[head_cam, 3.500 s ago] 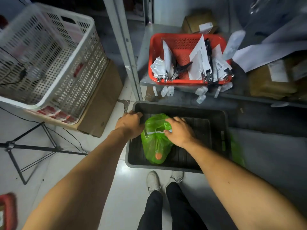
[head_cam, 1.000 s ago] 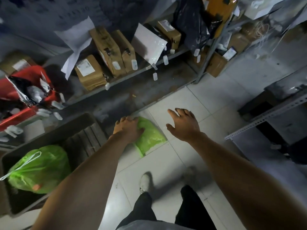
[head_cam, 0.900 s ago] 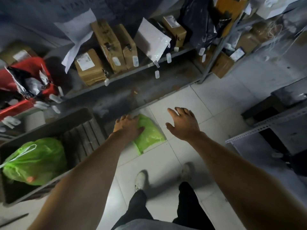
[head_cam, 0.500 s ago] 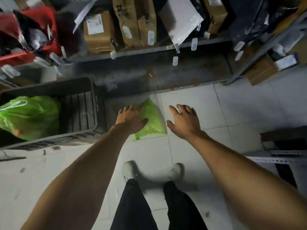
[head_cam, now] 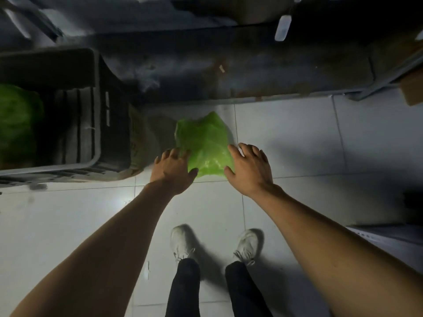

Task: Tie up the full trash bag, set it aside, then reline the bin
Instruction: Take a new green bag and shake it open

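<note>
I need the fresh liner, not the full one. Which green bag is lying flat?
The flat green bag on the floor tiles between both hands; the bulging green bag sits in the dark bin at left.

A flat, crumpled bright-green plastic bag lies on the pale tiled floor, between two outstretched hands. The left hand touches its near left edge with spread fingers; the right hand reaches its right edge, fingers loosely extended. At left, a dark plastic bin holds a filled green trash bag. White sneakers stand below.
</note>
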The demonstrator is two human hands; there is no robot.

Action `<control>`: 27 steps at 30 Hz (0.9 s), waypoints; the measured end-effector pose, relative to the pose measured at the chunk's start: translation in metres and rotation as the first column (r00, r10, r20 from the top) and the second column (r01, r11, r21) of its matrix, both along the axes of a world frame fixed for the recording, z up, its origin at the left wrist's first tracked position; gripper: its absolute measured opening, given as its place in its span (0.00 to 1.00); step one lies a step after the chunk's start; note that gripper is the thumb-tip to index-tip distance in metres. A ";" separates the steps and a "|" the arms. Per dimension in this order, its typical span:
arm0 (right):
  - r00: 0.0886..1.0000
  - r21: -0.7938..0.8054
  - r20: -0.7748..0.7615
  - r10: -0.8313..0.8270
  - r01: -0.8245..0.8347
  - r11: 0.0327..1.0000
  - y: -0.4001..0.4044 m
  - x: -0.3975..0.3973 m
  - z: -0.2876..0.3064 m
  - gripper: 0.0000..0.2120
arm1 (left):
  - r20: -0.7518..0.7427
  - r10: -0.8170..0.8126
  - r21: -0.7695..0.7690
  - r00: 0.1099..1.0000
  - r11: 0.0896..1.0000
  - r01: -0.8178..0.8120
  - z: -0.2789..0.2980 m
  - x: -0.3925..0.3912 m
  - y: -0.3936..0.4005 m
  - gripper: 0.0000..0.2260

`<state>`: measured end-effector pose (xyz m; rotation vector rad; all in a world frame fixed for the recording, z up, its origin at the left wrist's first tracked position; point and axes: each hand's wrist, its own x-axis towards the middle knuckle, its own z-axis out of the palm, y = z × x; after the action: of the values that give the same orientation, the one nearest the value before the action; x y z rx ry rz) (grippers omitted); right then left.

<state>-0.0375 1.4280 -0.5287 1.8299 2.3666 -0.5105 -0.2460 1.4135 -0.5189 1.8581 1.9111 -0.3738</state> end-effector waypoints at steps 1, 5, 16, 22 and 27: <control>1.000 0.005 -0.008 0.004 -0.004 1.000 0.001 -0.004 -0.020 0.30 | -0.006 0.010 -0.006 1.000 1.000 -0.011 -0.020 -0.004 0.001 0.26; 1.000 -0.005 -0.019 0.005 -0.005 1.000 -0.002 -0.023 -0.098 0.30 | -0.022 0.042 -0.050 0.999 0.998 -0.043 -0.098 -0.022 -0.003 0.27; 1.000 -0.066 0.007 0.016 -0.016 0.998 0.006 -0.053 -0.269 0.29 | -0.007 0.125 -0.136 0.992 0.983 -0.125 -0.276 -0.058 0.011 0.26; 1.000 -0.110 -0.008 0.018 -0.019 0.994 0.015 -0.067 -0.351 0.28 | 0.019 0.184 -0.163 0.983 0.970 -0.179 -0.364 -0.060 0.024 0.26; 1.000 -0.126 -0.001 0.009 -0.009 0.992 0.020 -0.077 -0.397 0.27 | 0.040 0.319 -0.191 0.947 0.933 -0.306 -0.417 -0.063 0.034 0.28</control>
<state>-0.1148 1.4479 -0.9260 1.7648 2.2849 -0.6438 -0.3089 1.4473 -0.9361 1.4025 2.0093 -0.3595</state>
